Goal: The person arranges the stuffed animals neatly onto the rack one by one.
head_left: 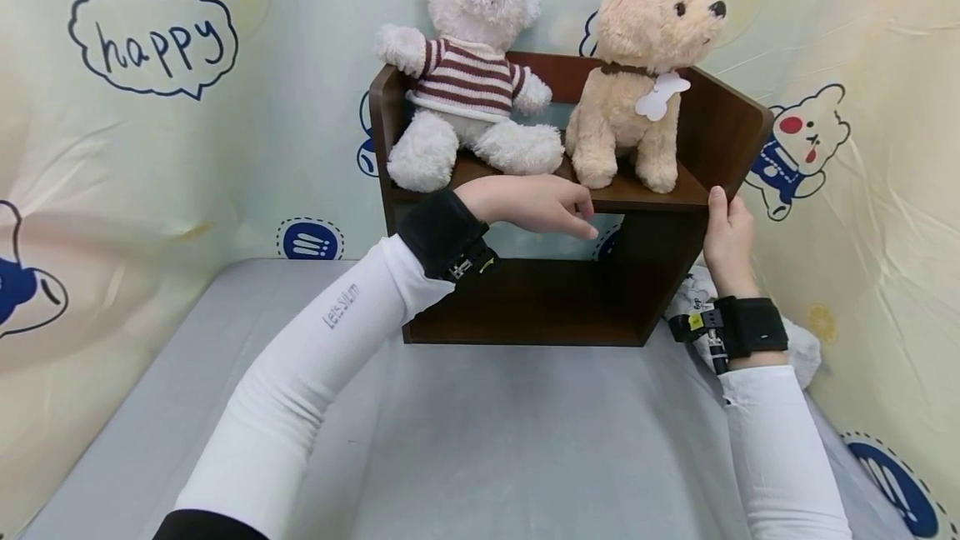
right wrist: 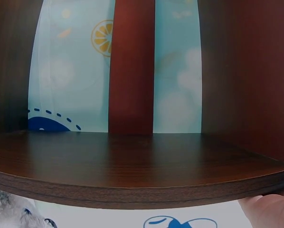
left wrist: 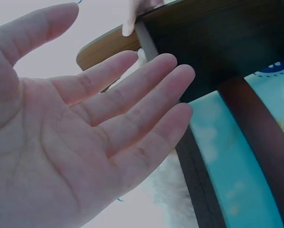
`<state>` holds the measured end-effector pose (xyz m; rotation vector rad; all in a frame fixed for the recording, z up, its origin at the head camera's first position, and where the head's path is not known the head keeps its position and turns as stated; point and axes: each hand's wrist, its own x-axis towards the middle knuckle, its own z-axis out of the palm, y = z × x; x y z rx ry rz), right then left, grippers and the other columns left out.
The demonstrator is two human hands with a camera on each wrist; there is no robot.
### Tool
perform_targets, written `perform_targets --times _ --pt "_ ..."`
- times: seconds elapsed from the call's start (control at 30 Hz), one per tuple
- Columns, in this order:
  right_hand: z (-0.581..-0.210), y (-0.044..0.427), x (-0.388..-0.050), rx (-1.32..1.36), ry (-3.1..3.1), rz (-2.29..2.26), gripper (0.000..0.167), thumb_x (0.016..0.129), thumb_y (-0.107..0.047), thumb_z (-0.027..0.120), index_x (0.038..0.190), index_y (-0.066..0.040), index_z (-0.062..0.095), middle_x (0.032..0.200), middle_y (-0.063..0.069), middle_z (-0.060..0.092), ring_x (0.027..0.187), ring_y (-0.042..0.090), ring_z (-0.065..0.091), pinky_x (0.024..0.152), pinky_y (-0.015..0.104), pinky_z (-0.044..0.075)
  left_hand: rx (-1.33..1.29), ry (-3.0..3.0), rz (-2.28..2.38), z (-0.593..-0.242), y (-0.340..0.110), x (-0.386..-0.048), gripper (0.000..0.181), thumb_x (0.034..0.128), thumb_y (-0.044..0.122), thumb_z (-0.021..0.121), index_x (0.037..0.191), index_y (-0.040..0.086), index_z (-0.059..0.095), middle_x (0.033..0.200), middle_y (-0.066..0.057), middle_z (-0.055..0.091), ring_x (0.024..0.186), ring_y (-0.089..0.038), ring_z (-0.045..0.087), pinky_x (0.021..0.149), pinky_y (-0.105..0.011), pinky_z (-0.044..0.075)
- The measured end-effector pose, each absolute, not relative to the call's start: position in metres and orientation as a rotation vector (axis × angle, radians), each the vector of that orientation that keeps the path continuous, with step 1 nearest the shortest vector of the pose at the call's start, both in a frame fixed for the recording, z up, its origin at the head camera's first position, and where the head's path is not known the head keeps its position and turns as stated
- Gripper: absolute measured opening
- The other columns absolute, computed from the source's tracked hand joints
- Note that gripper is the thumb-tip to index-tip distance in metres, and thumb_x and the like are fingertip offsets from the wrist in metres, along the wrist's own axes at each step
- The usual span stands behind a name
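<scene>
A dark brown wooden shelf (head_left: 525, 302) stands upright, its right side angled outward. On its upper board sit a white teddy bear (head_left: 468, 77) in a striped sweater and a beige plush dog (head_left: 626, 119) with a white bone tag. My left hand (head_left: 532, 202) hovers before the upper board's front edge, below the bear, holding nothing; in the left wrist view its palm (left wrist: 80, 142) faces the camera, fingers spread. With my right hand (head_left: 729, 244) I grip the front edge of the right side panel, thumb in front; the other fingers are partly hidden.
Behind the shelf's lower right side lies a grey-white fuzzy item (head_left: 802, 352), partly hidden by my right wrist. A grey cloth (head_left: 510, 432) covers the table. Printed curtains (head_left: 157, 173) hang behind and at both sides.
</scene>
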<state>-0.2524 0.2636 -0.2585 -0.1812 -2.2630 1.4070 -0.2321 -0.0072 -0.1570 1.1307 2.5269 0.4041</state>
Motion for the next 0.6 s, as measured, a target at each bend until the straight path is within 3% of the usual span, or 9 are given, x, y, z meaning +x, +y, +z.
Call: perform_targets --times 0.6 --pt "-0.262 0.264 -0.254 -0.159 -2.243 1.317 0.057 0.098 -0.042 0.023 0.137 -0.001 0.035 0.138 0.018 0.039 0.122 0.029 0.038 0.103 0.044 0.029 1.080 2.432 0.075 -0.189 -0.028 -0.221 0.043 0.0943 0.036 0.047 0.129 0.010 0.045 0.130 -0.005 0.046 0.113 -0.016 0.045 0.092 -0.030 0.038"
